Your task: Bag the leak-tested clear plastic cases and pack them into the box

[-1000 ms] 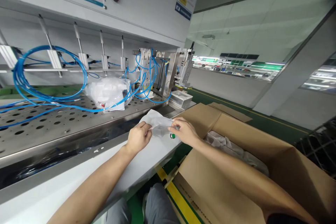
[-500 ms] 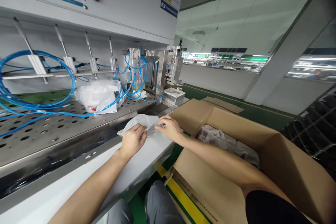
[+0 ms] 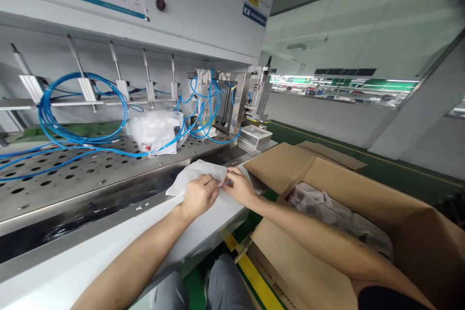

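**White sheet (image 3: 194,174) pinched between both hands at the machine's edge**

The sheet (thin film or nonwoven, which cannot be told from this view) is held just above the white ledge (image 3: 203,220) at the front of the machine (image 3: 203,14), with a loose corner reaching left toward the steel edge. The left hand (image 3: 199,197) is closed palm-down over its middle, with the fingers curled in. The right hand (image 3: 238,186) is nearly shut, and its fingertips (image 3: 229,173) are pinching the sheet's right end. The hands are just apart, and only a narrow strip of sheet is left between them. How hard it is being gripped cannot be told.

Folding or smoothing is judged to be the step in hand, and the creases would need to be pressed flat before either grip is released.

Behind the hands, a white bag (image 3: 154,131) and coils of blue tubing (image 3: 42,111) are laid on the perforated steel table (image 3: 72,174). A small steel tray (image 3: 250,138) is set further along. To the right, an open carton (image 3: 327,179) stands close beside the ledge, with crumpled wrap (image 3: 327,208) visible inside it
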A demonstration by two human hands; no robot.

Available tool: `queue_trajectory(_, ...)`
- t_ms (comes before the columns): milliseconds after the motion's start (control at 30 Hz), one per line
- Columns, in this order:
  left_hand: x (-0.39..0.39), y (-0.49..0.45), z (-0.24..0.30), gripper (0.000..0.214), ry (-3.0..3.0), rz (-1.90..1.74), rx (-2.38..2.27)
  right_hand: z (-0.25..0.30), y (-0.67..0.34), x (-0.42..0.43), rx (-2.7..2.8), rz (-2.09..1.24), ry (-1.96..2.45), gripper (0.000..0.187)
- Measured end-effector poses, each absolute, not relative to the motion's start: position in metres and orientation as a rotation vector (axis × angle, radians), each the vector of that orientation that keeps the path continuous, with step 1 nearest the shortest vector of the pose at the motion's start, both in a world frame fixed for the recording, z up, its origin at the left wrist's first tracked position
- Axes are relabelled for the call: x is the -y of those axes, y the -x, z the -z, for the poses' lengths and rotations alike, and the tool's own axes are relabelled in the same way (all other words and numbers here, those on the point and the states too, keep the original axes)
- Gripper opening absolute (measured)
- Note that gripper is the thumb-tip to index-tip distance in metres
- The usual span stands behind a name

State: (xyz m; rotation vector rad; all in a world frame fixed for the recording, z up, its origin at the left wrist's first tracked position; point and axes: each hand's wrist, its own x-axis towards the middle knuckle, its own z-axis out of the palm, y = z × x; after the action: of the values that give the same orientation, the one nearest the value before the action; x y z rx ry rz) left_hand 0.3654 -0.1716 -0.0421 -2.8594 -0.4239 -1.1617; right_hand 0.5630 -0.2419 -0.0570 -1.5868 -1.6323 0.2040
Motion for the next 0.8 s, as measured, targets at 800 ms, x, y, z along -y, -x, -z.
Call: queue_trajectory(800, 0.175, -0.362, 0.035, 0.038, 2.984, 1.105, 0.292, 0.062, -0.556, 0.221, 1.648, -0.318, 1.285, 0.011)
